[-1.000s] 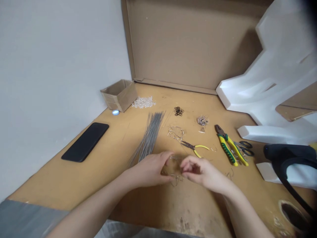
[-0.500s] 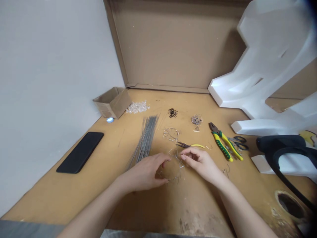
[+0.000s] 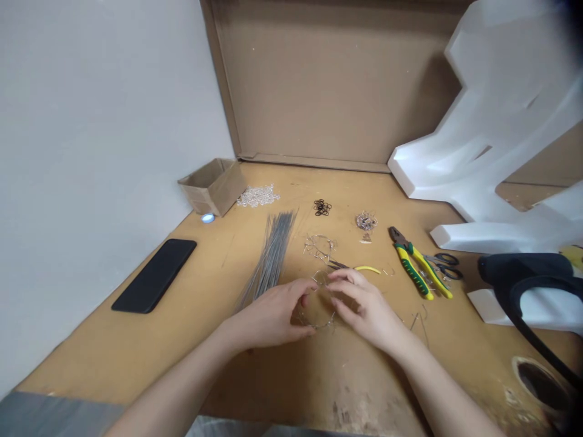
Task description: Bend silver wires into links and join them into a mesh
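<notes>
A thin wire ring [image 3: 324, 326] with small twisted ends is between my two hands, just above the table. My left hand [image 3: 280, 312] curls round its left side, thumb low and fingers high, gripping the wire. On the right side, the fingers and thumb of my right hand [image 3: 364, 306] close on the ring's upper right part; the exact contact is too fine to see. A small wire loop [image 3: 320, 277] rises at its top. Just beyond lie small pliers [image 3: 368, 269] with a yellow handle and a second wire ring [image 3: 319, 246]. A bundle of straight grey wires [image 3: 276, 249] lies beside my left hand.
Green-and-yellow pliers [image 3: 414, 267] and scissors [image 3: 446, 260] lie at right, near white foam [image 3: 455, 237] and a black strapped object [image 3: 523, 270]. Behind are black rings [image 3: 322, 207], metal pieces [image 3: 365, 220], clear bits [image 3: 259, 195] and a cardboard box [image 3: 214, 188]. A black phone [image 3: 155, 276] lies left.
My right hand has shifted left and closer to my left hand, covering more of the wire ring's right side. The view has turned slightly, so the table's contents appear a little further right.
</notes>
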Motion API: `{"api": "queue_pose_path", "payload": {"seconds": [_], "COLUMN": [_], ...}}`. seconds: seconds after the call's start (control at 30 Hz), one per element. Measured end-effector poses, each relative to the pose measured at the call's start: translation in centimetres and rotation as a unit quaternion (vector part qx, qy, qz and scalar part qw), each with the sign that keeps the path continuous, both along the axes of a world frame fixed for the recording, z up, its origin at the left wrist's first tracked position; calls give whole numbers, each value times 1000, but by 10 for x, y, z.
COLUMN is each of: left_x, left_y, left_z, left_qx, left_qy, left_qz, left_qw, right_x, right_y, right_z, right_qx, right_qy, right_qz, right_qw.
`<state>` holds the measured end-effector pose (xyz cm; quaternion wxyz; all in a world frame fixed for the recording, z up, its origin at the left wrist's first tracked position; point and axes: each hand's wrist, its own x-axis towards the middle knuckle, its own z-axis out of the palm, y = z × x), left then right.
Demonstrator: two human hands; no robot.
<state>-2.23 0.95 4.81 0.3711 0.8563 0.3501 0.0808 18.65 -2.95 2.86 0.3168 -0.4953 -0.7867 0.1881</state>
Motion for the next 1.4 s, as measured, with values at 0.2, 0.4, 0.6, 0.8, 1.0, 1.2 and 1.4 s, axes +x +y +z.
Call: {"api": "queue_pose_path", "payload": {"seconds": [0.2,0.4,0.6,0.8,1.0,1.2,1.4], "left_x": [-2,-3,-4,-6,-4,-4,-3], "left_y": [0,-1,-1,2,7,12,14], "left_z": [-2,1,1,-4,-9,-13,-18], "left_qx": [-14,-32,-44,-41,-49,-52,-40], "left_qy": [-10,-21,-33,-87,-146,-153,-125], "left_qz": [5,9,0,-8,46,69,82], "left_qw": [1000,999,998,995,987,984,988], "right_x": [-1,-1,-2,-1,-2,-5,-8], "right_y": [0,0,2,5,6,5,8], "right_z": [2,1,-2,-1,-1,-2,-9], "right_qx": [-1,-4,-49,-80,-139,-206,-241], "right_qy": [-23,-7,94,143,169,193,200], "right_qz": [6,12,-53,-81,-98,-104,-88], "right_qw": [1000,1000,993,983,971,954,945]}}
